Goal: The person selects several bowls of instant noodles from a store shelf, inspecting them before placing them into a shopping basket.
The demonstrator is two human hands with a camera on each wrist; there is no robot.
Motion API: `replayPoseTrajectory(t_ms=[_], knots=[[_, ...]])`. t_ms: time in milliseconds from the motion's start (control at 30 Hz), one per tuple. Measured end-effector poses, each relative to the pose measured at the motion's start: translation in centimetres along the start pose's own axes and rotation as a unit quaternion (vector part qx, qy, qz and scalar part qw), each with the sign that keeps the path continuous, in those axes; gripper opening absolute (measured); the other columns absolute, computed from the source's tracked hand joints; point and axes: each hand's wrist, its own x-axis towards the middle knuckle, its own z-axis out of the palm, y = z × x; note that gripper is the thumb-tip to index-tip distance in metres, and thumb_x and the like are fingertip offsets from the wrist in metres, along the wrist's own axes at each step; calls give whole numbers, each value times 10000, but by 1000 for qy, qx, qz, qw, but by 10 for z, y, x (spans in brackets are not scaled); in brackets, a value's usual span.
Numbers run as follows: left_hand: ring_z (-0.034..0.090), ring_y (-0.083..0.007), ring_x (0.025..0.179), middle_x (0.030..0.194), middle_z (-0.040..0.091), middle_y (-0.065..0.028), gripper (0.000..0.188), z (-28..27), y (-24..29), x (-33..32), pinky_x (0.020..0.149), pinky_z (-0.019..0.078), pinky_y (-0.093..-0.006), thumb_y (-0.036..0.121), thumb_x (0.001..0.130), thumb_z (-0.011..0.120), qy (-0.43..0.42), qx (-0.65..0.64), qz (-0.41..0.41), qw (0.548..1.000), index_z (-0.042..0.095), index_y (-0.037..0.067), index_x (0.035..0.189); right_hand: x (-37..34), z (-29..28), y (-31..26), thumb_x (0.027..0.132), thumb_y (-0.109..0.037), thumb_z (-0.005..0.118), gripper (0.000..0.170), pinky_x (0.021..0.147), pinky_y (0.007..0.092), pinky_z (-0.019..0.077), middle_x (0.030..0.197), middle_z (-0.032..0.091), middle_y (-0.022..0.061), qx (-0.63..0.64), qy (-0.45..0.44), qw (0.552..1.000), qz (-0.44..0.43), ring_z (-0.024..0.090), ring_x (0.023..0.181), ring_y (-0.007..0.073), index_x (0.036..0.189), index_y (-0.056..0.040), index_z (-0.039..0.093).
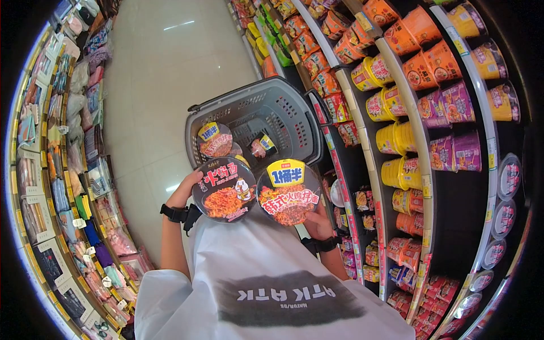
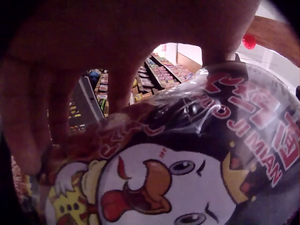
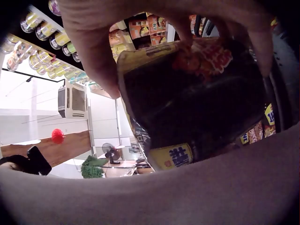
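Side by side over the shirt front are two instant noodle bowls. My left hand (image 1: 186, 186) grips the black noodle bowl (image 1: 224, 194) with a cartoon chicken on its lid; the left wrist view shows that chicken (image 2: 164, 185) close up, fingers (image 2: 124, 82) spread over the wrapped bowl. The right hand (image 1: 321, 224) holds a noodle bowl (image 1: 288, 195) with a yellow label and noodle picture by its lower right edge. From the right wrist, its dark side (image 3: 192, 103) shows between thumb and fingers. Just beyond both bowls stands a grey shopping basket (image 1: 294, 105).
Inside the basket lie a noodle bowl (image 1: 215, 141) and a smaller dark pack (image 1: 262, 146). Shelves of noodle cups and packets (image 1: 396, 141) line the right side, close to the basket. On the left, a rack holds folded cloth goods (image 1: 85, 187). Tiled floor (image 1: 164, 73) runs ahead.
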Motion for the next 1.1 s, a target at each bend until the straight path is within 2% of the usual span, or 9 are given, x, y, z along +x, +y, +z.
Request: replayPoseTrajectory(t_ms=[467, 767, 867, 967, 1000, 1100], knots=[[554, -136, 1097, 1222, 583, -54, 591, 1, -1, 0, 957, 412, -259, 437, 907, 514, 5, 31, 4, 1000, 454, 36, 1337, 5, -2, 2, 742, -49, 665, 822, 1069, 428, 315, 1387, 405, 103, 7, 7, 1000, -1, 395, 1284, 259, 1442, -80, 235], [552, -133, 1084, 1208, 586, -46, 594, 0, -5, -1, 907, 428, -281, 438, 883, 539, 53, 75, -34, 995, 465, 52, 1329, 8, -2, 3, 759, -52, 643, 779, 1059, 443, 333, 1367, 430, 114, 4, 9, 1000, -4, 425, 1265, 279, 1431, -78, 250], [548, -117, 1020, 1144, 597, -14, 578, -17, -33, 8, 846, 421, -272, 437, 861, 568, 129, 101, -20, 986, 493, 63, 1295, 10, -6, 5, 771, -45, 623, 748, 1055, 445, 341, 1365, 436, 114, 10, 9, 1000, -1, 430, 1263, 278, 1427, -77, 264], [533, -105, 951, 1038, 592, -1, 529, -4, -2, -3, 799, 412, -263, 404, 858, 589, 72, 152, 6, 986, 520, 70, 1262, 15, -12, 8, 775, -33, 606, 726, 1053, 443, 345, 1364, 439, 110, 15, 10, 1000, 9, 430, 1263, 272, 1421, -75, 279], [523, -105, 905, 975, 572, -6, 498, -10, -3, -2, 767, 408, -262, 363, 859, 602, 76, 166, 17, 983, 531, 62, 1249, 19, -15, 10, 774, -29, 602, 720, 1052, 442, 346, 1361, 442, 110, 14, 10, 1000, 8, 430, 1263, 270, 1418, -74, 283], [530, -107, 906, 953, 566, -13, 476, -21, 4, -6, 775, 416, -257, 330, 865, 603, 117, 180, 62, 975, 539, 46, 1242, 34, -12, 16, 775, -16, 593, 712, 1050, 428, 351, 1353, 444, 107, 14, 20, 1000, 7, 431, 1262, 259, 1415, -71, 285]])
